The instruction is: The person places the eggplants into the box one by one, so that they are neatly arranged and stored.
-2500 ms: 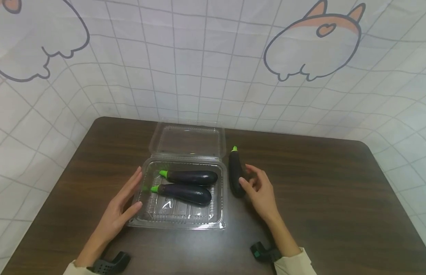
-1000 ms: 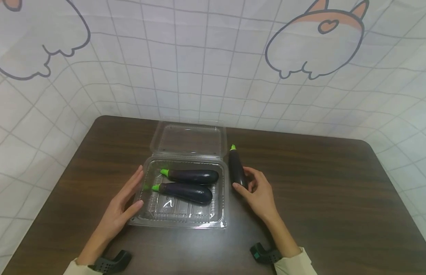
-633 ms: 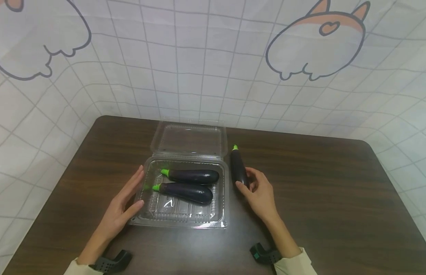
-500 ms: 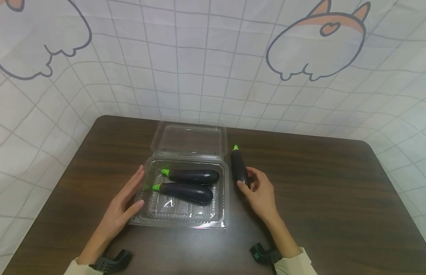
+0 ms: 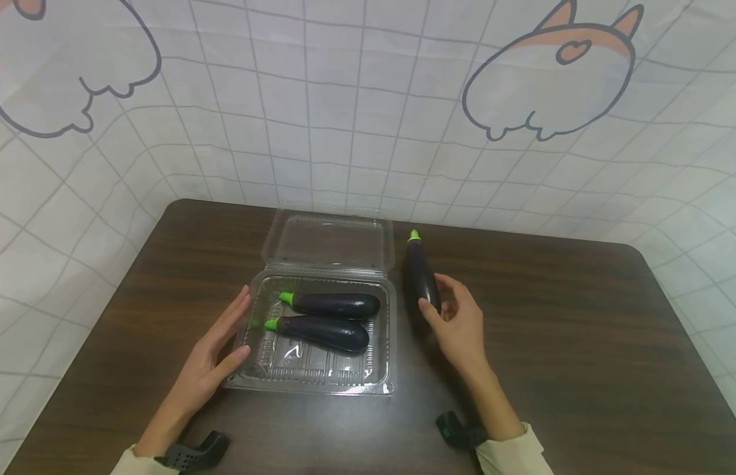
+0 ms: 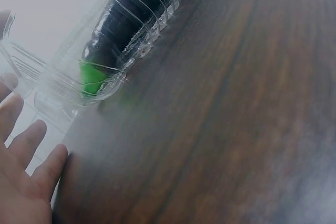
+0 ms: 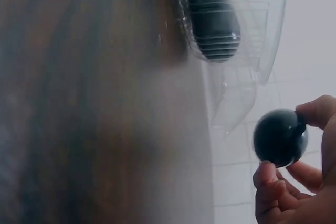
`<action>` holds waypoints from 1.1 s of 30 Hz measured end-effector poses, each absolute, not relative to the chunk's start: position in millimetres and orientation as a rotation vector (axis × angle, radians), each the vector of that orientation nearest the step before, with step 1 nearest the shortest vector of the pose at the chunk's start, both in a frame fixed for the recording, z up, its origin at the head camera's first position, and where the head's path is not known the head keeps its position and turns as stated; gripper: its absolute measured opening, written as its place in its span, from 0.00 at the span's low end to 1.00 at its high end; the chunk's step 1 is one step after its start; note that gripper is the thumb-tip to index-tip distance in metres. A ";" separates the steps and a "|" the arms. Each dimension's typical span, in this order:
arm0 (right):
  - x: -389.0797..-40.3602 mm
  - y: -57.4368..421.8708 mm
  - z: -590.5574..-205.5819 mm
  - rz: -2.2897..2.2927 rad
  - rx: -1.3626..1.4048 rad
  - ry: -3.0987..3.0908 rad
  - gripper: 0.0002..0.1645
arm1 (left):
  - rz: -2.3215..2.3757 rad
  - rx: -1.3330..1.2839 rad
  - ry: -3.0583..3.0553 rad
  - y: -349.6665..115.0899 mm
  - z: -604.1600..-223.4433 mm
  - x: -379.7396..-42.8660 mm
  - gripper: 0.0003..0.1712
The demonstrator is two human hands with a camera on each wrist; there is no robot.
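Note:
My right hand (image 5: 461, 323) pinches the thick end of a dark eggplant (image 5: 423, 274) between thumb and fingers. Its green stem points away from me. In the right wrist view the round end of this eggplant (image 7: 281, 138) is held off the table. To the left, a clear plastic clamshell box (image 5: 320, 386) lies with its lid folded back. Inside it two more eggplants, an upper one (image 5: 338, 305) and a lower one (image 5: 326, 333), lie side by side, stems to the left. My left hand (image 5: 202, 366) rests at the box's left rim, fingers straight and thumb spread.
The box's clear lid (image 5: 329, 241) reaches the back of the brown wooden table (image 5: 582, 330). Behind the table hangs a white grid-patterned cloth (image 5: 368, 112) with cartoon animals. Dark wrist straps (image 5: 196, 452) sit on both wrists.
My right hand has gripped the third eggplant by its thick end, lifted it and moved it slightly away and to the right. The left hand and the box have stayed in place.

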State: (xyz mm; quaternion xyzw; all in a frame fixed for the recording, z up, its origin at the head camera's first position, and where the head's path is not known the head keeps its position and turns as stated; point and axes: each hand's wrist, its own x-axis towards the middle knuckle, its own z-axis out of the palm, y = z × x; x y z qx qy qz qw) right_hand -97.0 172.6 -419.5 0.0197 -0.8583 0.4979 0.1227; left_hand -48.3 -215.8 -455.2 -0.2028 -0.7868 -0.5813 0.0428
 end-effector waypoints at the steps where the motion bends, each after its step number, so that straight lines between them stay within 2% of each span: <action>1: -97.3 172.0 -418.3 1.454 0.059 -2.499 0.30 | -1.780 -0.622 -2.404 -215.8 -455.1 -48.3 0.44; 6: -96.6 168.0 -410.8 1.473 0.112 -2.462 0.29 | -1.772 -0.629 -2.403 -215.3 -455.3 -48.7 0.44; 16: -95.3 155.3 -395.4 1.422 0.413 -2.465 0.31 | -1.749 -0.627 -2.407 -214.3 -454.4 -47.4 0.43; 33: -99.0 140.2 -391.6 1.316 0.804 -2.444 0.32 | -1.754 -0.622 -2.417 -214.7 -455.6 -47.9 0.44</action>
